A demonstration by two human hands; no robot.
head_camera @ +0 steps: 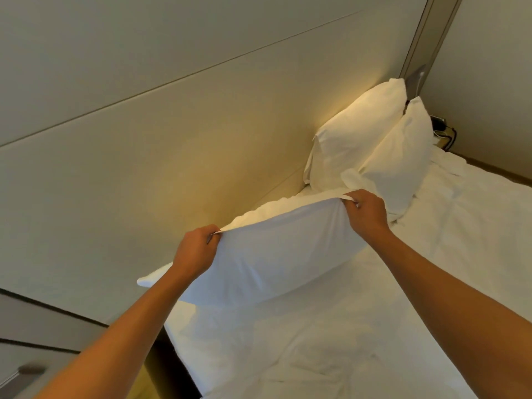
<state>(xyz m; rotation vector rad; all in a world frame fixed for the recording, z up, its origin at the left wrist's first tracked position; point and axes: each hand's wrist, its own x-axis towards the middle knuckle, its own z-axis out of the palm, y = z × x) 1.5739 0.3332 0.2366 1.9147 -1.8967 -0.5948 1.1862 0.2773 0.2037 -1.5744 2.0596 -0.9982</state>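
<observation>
A white pillow (276,254) in a white case is held above the head end of the bed (331,347). My left hand (195,251) pinches the case's upper edge at its left corner. At the right corner of that edge my right hand (367,211) grips the case. The pillow hangs tilted, its lower left corner pointing toward the bedside. Behind it a second pillow lies flat against the headboard, mostly hidden.
Two white pillows (374,145) lean upright against the padded beige headboard (144,168) at the far right. A rumpled white duvet covers the bed. A bedside unit (28,355) stands at the lower left. Cables and a small device (443,131) sit beyond the far pillows.
</observation>
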